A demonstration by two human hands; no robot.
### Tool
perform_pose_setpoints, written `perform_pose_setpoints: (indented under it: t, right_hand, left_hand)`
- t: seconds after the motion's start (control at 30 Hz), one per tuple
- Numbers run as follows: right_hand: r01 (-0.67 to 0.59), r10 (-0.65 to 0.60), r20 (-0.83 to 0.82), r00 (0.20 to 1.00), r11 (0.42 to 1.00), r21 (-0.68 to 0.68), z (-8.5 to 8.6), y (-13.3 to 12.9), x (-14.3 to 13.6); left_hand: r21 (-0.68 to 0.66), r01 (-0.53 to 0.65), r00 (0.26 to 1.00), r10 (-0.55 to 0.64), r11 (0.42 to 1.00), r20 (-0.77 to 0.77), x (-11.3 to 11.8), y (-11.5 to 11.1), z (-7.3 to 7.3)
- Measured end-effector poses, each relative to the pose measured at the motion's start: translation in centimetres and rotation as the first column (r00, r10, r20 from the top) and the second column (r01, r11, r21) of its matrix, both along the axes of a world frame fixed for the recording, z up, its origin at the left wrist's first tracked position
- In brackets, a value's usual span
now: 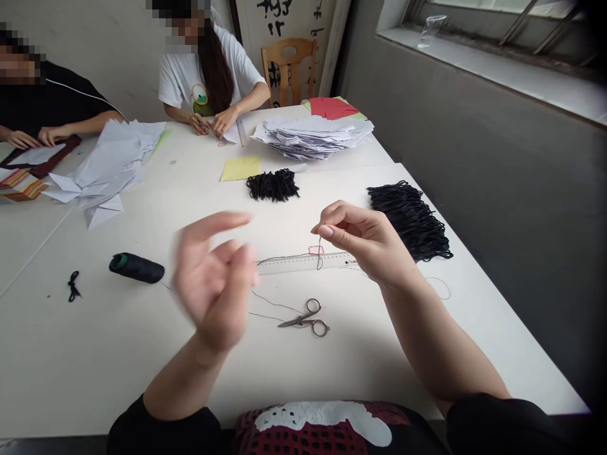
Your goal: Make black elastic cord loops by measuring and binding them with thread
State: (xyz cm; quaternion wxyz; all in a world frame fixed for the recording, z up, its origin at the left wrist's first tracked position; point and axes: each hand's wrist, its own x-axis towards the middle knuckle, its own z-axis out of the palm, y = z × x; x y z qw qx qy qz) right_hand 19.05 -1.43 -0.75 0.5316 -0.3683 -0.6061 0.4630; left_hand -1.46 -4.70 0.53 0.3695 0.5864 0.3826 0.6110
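My right hand [365, 240] is raised over the white table [95, 354], thumb and forefinger pinched on a thin dark thread [319, 256] that hangs down toward a clear ruler [303, 261]. My left hand [215, 284] is lifted and blurred, fingers spread, holding nothing. A thread strand runs along the table below it. Small scissors [307, 319] lie between my forearms. A dark thread spool [136, 267] lies to the left of my left hand.
Two piles of black elastic loops [272, 185] [410, 218] sit beyond the ruler. A yellow sheet [241, 168], white paper stacks [313, 134] [111, 165] and red paper [332, 107] lie farther back. Two other people work at the far side. A wall runs along the right.
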Motion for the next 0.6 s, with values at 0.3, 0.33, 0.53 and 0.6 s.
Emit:
perform_pose_setpoints:
  t: [0.3,0.33,0.53,0.6]
  right_hand:
    - [-0.127,0.111,-0.105,0.988,0.977,-0.169,-0.5,0.1,-0.7]
    - [-0.145,0.118,-0.136,0.984,0.966,-0.213,-0.5,0.2,-0.6]
    - [-0.092,-0.028,-0.321,0.947,0.930,-0.355,-0.9,1.4,0.9]
    - [0.036,-0.140,-0.309,0.941,0.947,-0.320,-1.2,2.2,1.8]
  left_hand:
    - [-0.555,0.413,0.850,-0.524,0.721,-0.048,1.8,4.0,-2.3]
    - [-0.572,0.426,0.840,-0.542,0.701,-0.039,1.8,4.1,-2.3]
    - [-0.670,0.509,0.739,-0.674,0.541,0.017,1.0,4.8,-2.0]
    - [-0.695,0.512,0.708,-0.706,0.504,0.010,0.8,5.0,-2.1]
